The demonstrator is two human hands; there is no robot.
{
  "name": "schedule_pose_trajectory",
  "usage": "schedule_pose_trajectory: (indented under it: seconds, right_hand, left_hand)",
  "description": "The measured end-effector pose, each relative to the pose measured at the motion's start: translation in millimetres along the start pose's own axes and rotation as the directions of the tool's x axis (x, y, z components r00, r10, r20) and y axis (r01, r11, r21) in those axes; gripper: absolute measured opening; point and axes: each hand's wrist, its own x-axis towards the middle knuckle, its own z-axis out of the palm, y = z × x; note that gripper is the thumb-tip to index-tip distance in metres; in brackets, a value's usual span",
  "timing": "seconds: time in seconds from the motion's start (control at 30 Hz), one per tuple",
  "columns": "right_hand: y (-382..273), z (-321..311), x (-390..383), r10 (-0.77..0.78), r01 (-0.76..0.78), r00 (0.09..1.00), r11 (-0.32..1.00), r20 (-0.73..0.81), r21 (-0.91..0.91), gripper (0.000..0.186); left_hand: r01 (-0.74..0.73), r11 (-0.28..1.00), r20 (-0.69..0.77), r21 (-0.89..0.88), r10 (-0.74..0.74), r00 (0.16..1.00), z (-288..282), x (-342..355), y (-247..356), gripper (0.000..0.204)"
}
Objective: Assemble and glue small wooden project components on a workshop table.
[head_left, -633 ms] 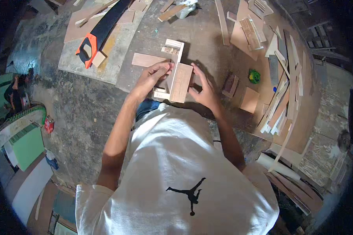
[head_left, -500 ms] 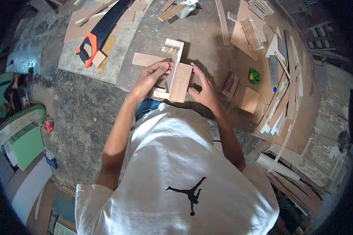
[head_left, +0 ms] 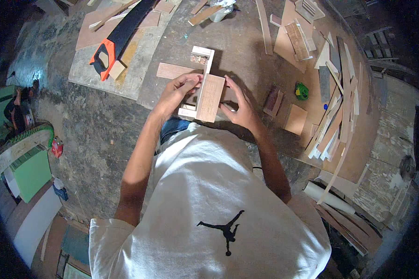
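Note:
A small wooden frame (head_left: 187,112) of pale strips is between my hands, near the front edge of the worktable. A brown rectangular wooden board (head_left: 211,99) lies along its right side. With bent fingers and thumb together, my left hand (head_left: 178,93) grips the frame's inner side; its fingertips are partly hidden. My right hand (head_left: 241,106) holds the board's right edge, with index finger near the top corner and thumb lower down. Behind my left hand lies a flat brown wooden strip (head_left: 170,70).
A handsaw (head_left: 108,56) with an orange and black handle lies at the far left. To the right are a dark wooden block (head_left: 273,101), a green tape measure (head_left: 302,91), a square wood piece (head_left: 295,119) and a pile of wood strips (head_left: 337,107). A whitish container (head_left: 220,14) stands at the back.
The frame and board have shifted slightly left and tilted a little. My right hand has moved left with the board, its fingertips now against the board's edge. My left hand has barely moved.

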Motion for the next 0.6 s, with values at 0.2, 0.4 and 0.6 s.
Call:
schedule_pose_trajectory:
  seconds: [0.2,0.4,0.6]
  right_hand:
    - [-6,-3,1,0.087,-0.085,0.994,0.996,0.058,-0.033,0.087]
    - [1,1,2,0.043,-0.040,0.998,0.998,0.046,-0.058,0.088]
    - [12,-9,6,0.020,-0.022,0.997,0.999,0.069,0.033,0.081]
  left_hand:
    - [-0.022,1.000,0.000,0.006,0.022,1.000,-2,1,-2,0.032]
    - [-0.017,1.000,0.018,-0.019,0.018,1.000,-2,0,0,0.029]
    - [-0.004,1.000,-0.009,-0.005,0.004,1.000,-1,1,1,0.029]
